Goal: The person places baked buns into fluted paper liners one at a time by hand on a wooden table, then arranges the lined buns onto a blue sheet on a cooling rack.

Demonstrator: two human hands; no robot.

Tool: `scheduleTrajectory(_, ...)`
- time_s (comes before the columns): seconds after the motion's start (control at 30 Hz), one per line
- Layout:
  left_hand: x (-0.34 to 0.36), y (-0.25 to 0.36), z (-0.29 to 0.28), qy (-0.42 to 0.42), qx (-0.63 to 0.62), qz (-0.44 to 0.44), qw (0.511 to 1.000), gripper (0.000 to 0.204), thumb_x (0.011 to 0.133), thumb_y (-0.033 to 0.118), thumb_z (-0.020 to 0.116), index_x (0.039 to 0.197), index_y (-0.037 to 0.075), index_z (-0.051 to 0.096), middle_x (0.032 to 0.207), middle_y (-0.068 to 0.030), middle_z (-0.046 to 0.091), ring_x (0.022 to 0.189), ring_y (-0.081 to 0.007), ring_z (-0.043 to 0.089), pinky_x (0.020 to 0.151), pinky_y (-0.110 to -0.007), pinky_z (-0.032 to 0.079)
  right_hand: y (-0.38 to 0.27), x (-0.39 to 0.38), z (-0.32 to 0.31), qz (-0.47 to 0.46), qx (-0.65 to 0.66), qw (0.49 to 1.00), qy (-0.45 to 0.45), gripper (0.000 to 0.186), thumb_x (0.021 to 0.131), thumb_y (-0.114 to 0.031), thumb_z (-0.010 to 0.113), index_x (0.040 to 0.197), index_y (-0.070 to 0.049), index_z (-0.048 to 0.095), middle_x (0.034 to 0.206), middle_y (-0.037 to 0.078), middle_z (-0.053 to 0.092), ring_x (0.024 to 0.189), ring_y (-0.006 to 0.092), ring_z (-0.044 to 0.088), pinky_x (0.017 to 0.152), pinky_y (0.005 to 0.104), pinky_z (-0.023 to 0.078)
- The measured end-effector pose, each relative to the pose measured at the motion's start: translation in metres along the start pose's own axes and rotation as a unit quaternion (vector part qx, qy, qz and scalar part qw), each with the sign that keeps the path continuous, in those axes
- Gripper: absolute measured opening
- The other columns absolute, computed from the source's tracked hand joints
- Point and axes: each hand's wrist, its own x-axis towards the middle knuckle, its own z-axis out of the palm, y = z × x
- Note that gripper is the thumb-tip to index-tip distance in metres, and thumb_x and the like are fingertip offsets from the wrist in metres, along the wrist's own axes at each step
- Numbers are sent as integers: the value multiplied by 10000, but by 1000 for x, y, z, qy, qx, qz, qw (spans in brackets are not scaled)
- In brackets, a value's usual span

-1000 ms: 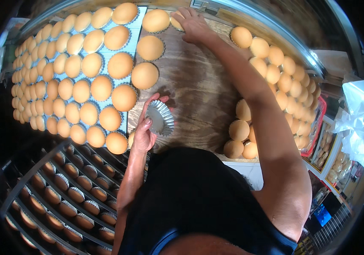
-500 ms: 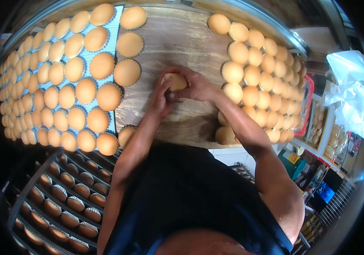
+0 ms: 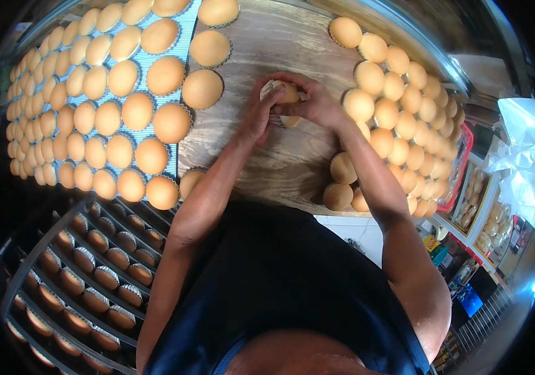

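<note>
Over the middle of the wooden board, my left hand point(image 3: 260, 116) and my right hand point(image 3: 315, 105) close together around one small round cake point(image 3: 289, 94). A pale fluted cup point(image 3: 270, 89) shows at the cake's left side, beside my left fingers. Fingers of both hands curl over the cake and hide part of it. Whether cup and cake are fully apart I cannot tell. To the left of my hands, golden cakes point(image 3: 202, 89) sit in fluted cups. On the right lie rows of similar cakes point(image 3: 370, 77), with no fluted rims that I can make out.
A blue-striped cloth point(image 3: 173, 160) bears many rows of cakes at the left. The wooden board point(image 3: 267, 44) spans the middle. At the lower left stands a dark rack point(image 3: 55, 228) of cupped cakes. A red-rimmed tray point(image 3: 458, 178) and plastic bags point(image 3: 520, 156) are at the right.
The view has shifted, so the board and cakes appear farther right and higher. Both hands stay around the cake and have turned it; the fluted cup now shows at its left side.
</note>
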Motion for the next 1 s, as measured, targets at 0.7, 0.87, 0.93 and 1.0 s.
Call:
scheduleTrajectory(0.7, -61, 53, -37, -157, -274, -30, 948, 849, 897, 717, 552, 1475, 101, 470, 1478, -217, 488, 1295, -473, 528, 866, -645, 570, 25, 48, -57, 0, -569, 780, 260, 652, 837, -334, 807, 1406, -119, 573, 1429, 155, 551, 1312, 369, 512, 1081, 516, 455)
scheduleTrajectory(0.87, -113, 75, -50, -170, -230, 12, 958, 881, 887, 684, 587, 1505, 78, 427, 1491, -246, 460, 1316, -501, 502, 889, -676, 560, 15, 105, 79, -352, -346, 870, 7, 756, 758, -244, 855, 1421, -66, 540, 1443, 164, 549, 1373, 363, 487, 1144, 471, 403)
scheduleTrajectory(0.93, -139, 76, -54, -142, -206, 16, 968, 841, 915, 631, 583, 1513, 65, 412, 1494, -253, 457, 1328, -497, 498, 913, -671, 558, 14, 120, 114, -403, -333, 852, -18, 797, 746, -241, 860, 1445, -71, 518, 1467, 157, 527, 1384, 366, 473, 1142, 487, 399)
scheduleTrajectory(1.0, -156, 67, -61, -70, -153, 41, 985, 740, 954, 520, 615, 1471, 21, 439, 1399, -246, 541, 1247, -421, 594, 870, -625, 591, 8, 121, 134, -353, -506, 786, -28, 819, 750, -239, 849, 1469, -81, 490, 1520, 132, 471, 1409, 367, 436, 1125, 524, 395)
